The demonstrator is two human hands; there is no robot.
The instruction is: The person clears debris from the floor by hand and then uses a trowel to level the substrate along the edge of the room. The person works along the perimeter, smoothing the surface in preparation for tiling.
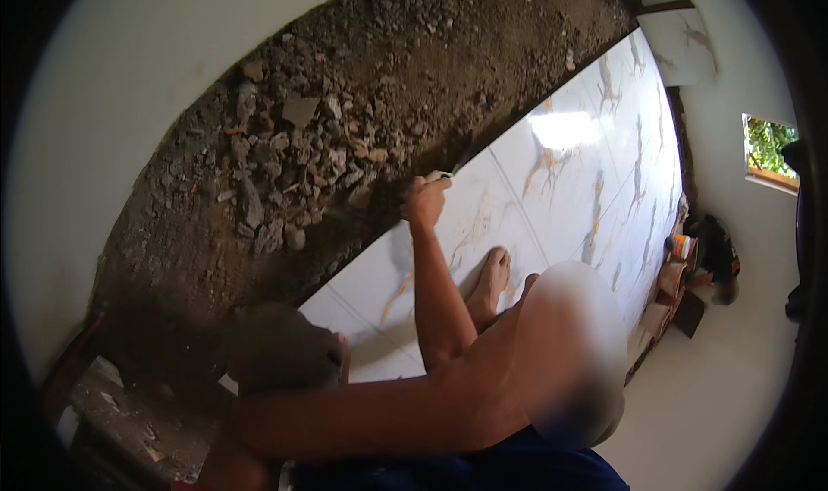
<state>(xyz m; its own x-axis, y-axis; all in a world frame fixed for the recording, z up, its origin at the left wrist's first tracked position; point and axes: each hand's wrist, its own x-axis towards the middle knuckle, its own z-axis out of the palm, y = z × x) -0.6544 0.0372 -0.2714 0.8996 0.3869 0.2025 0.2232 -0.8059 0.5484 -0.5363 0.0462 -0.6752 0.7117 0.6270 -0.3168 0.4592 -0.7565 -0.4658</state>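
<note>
One hand (pixel 424 201) grips small pale tool (pixel 439 177) at glossy marbled tile (pixel 483 206) edge.

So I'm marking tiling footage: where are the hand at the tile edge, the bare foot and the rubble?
right hand (pixel 424 202), head view, back of the fist
bare foot (pixel 492 275), head view, instep
rubble (pixel 293 159), head view, heap's middle

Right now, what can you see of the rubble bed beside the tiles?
The dark bed of soil and broken grey rubble runs diagonally between the white wall and the glossy white marble-look floor tiles. Loose and uneven, with stone chunks heaped mid-strip and finer dirt beyond. A hand works at its edge by the tiles.
</note>
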